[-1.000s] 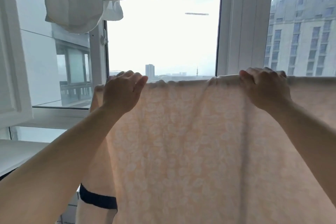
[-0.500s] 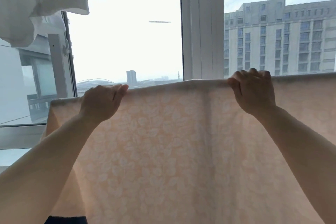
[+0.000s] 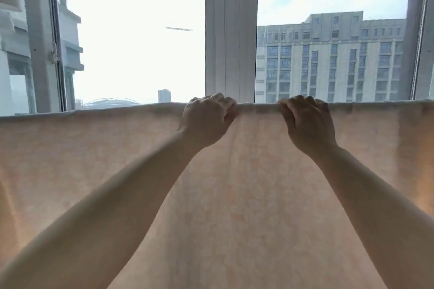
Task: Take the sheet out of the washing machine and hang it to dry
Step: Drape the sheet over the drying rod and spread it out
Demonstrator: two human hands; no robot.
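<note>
Against bright windows (image 3: pixel 141 54), both hands' fingers (image 3: pixel 225 101) grip the pale peach patterned sheet's (image 3: pixel 234 195) top edge.

The pale peach, faintly patterned sheet (image 3: pixel 234 195) hangs spread flat, its top edge folded over horizontally.

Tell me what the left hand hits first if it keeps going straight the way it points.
Probably the white window post, right behind the sheet edge the left hand grips; depth is unclear.
</note>
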